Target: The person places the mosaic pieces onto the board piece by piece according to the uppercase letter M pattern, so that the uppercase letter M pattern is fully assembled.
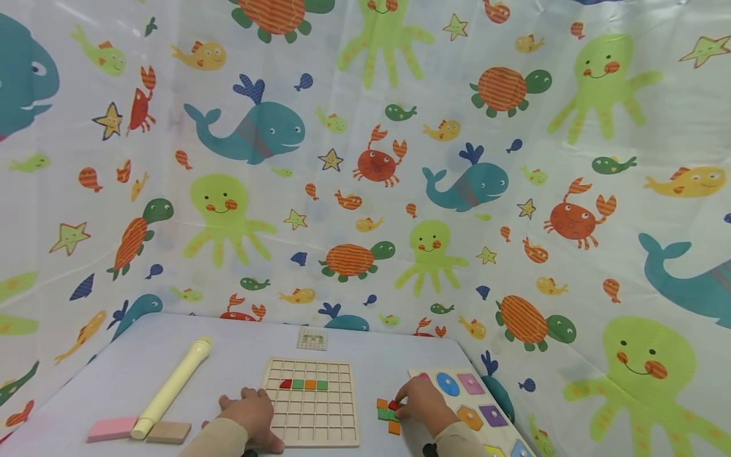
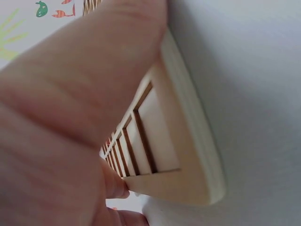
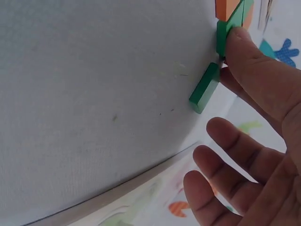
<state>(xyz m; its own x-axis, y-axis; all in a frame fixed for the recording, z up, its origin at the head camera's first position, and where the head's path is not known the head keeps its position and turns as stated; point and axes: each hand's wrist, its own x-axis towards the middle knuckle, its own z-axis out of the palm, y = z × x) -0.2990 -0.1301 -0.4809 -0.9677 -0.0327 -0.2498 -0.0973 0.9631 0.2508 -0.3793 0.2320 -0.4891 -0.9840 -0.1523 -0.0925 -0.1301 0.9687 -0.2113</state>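
Left hand (image 1: 251, 416) presses the grid board (image 1: 311, 400) flat, fingers straight, while right hand (image 1: 419, 401) pinches a red tile (image 1: 393, 405), which looks light, stiff and best taken by the edges.

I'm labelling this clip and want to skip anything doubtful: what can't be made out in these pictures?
- Head view: the small card behind the grid board is too small to read.
- Head view: the shape puzzle board is cut off by the bottom edge.
- Head view: the right hand hides part of the loose tiles.
- Left wrist view: the left hand fills the frame, blurred, and hides most of the grid board.
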